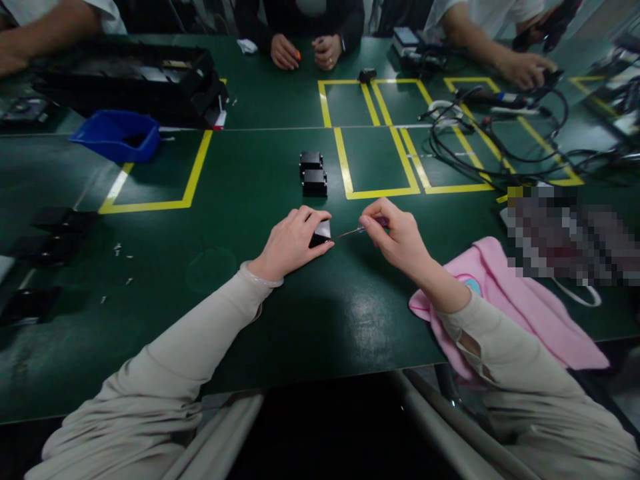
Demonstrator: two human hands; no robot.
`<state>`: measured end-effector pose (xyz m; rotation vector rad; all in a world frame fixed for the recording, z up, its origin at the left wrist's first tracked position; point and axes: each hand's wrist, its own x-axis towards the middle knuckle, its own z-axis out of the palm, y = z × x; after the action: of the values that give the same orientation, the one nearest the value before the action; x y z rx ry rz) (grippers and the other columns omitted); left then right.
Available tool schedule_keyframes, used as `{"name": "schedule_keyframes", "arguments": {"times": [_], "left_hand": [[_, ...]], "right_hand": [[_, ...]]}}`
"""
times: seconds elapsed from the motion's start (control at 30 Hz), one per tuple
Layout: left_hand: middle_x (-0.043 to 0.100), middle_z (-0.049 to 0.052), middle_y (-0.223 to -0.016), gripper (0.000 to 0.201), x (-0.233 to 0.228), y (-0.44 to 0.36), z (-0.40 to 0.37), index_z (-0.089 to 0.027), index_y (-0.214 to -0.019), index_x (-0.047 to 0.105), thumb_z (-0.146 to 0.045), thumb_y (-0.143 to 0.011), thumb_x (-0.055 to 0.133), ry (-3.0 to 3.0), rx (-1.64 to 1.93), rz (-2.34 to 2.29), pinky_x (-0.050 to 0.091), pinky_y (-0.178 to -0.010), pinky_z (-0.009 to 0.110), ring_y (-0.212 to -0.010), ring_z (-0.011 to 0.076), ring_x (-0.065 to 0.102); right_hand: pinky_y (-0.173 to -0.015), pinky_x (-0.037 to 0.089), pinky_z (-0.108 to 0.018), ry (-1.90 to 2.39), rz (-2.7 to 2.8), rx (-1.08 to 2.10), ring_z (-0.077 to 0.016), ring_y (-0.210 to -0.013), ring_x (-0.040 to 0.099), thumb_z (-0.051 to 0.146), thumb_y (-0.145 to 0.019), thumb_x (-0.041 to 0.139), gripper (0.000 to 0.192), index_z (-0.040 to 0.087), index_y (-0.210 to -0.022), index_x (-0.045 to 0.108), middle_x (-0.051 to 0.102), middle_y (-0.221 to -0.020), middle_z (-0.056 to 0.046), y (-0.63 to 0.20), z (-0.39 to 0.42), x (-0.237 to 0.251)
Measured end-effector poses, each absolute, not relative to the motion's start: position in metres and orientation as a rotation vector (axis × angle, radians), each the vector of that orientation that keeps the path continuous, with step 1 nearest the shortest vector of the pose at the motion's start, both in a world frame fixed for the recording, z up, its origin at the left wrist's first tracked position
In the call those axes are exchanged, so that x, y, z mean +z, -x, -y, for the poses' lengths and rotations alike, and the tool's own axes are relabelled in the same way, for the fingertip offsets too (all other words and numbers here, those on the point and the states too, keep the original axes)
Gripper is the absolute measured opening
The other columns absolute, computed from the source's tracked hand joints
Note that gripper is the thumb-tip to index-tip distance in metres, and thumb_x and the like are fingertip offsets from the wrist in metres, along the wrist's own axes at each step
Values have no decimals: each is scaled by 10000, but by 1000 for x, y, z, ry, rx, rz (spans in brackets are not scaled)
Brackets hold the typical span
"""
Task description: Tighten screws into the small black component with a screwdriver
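Note:
My left hand (297, 241) is closed over a small black box (321, 233) on the green table, its thumb and fingers pressed to the sides. Much of this box is hidden under the hand. In my right hand (397, 233) is a screwdriver (346, 234), pinched by the handle and held nearly level. Its thin shaft points left, and the tip meets the box's right edge near my left thumb. Just beyond my hands stand two similar black boxes (314, 180), one behind the other, with small metal screws at their sides.
Loose screws (118, 249) and more black boxes (55, 243) lie at left. Behind them are a blue bin (120, 137) and a long black rack (130, 80). A pink cloth (520, 300) lies right, cables (500, 143) beyond. Across the table, co-workers' hands (306, 52) rest.

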<state>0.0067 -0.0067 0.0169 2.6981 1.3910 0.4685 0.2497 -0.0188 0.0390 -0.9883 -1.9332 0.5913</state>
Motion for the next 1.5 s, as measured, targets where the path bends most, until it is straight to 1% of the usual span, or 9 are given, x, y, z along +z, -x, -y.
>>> {"name": "schedule_keyframes", "arguments": {"times": [0.17,0.33,0.5,0.7,0.87,1.03,1.23,1.4,1.5], "left_hand": [[623,113,-1276,492,16,-7,7,-214,-1376,529,-443,-964,672,-2694,464,-1393,537,-914,411,-1149,298,612],[627,107,-1280,492,16,-7,7,-219,-1379,524,-440,-966,672,-2700,469,-1395,538,-909,401,-1147,292,612],[627,104,-1271,486,16,-7,7,-215,-1378,525,-438,-970,667,-2711,470,-1392,536,-912,399,-1144,289,614],[628,102,-1274,476,16,-6,7,-225,-1372,525,-443,-971,661,-2704,473,-1388,535,-904,397,-1139,287,614],[623,109,-1275,476,17,-7,7,-225,-1371,521,-442,-969,655,-2693,474,-1383,534,-909,406,-1148,294,612],[621,108,-1280,477,17,-6,7,-228,-1376,517,-444,-971,650,-2691,468,-1386,532,-916,405,-1147,292,610],[620,112,-1279,477,17,-7,7,-218,-1372,519,-452,-976,645,-2703,462,-1391,532,-917,403,-1142,291,611],[627,112,-1274,476,18,-7,7,-213,-1365,528,-449,-971,651,-2696,458,-1391,535,-921,414,-1138,296,613],[626,113,-1278,480,18,-7,7,-218,-1371,526,-451,-970,651,-2695,460,-1393,536,-919,412,-1148,298,614]], "right_hand": [[-589,407,-269,975,1899,657,-111,-590,549,401,-1043,536,180,225,-1009,559,610,-792,23,-250,18,38],[-589,396,-273,982,1914,674,-116,-567,543,408,-1043,547,219,230,-916,548,554,-677,45,-251,19,41],[-610,420,-278,974,1916,668,-117,-602,562,324,-1031,531,107,224,-1061,553,599,-790,26,-251,19,40],[-581,406,-271,989,1923,647,-108,-553,533,389,-1032,562,187,230,-936,546,583,-719,39,-250,19,40],[-599,437,-275,977,1919,675,-112,-586,556,367,-1032,547,137,232,-1050,553,638,-834,12,-250,20,41],[-579,402,-268,979,1930,646,-111,-559,531,416,-1048,530,229,232,-911,533,581,-695,37,-249,19,40],[-598,424,-277,998,1896,609,-118,-601,554,370,-1035,536,140,231,-1033,542,617,-828,7,-249,19,40],[-570,386,-265,1003,1941,593,-113,-558,515,402,-1027,565,216,228,-899,547,576,-696,34,-250,19,42],[-585,403,-269,991,1934,597,-116,-567,530,324,-1027,540,113,223,-988,572,584,-726,31,-250,20,43]]}}
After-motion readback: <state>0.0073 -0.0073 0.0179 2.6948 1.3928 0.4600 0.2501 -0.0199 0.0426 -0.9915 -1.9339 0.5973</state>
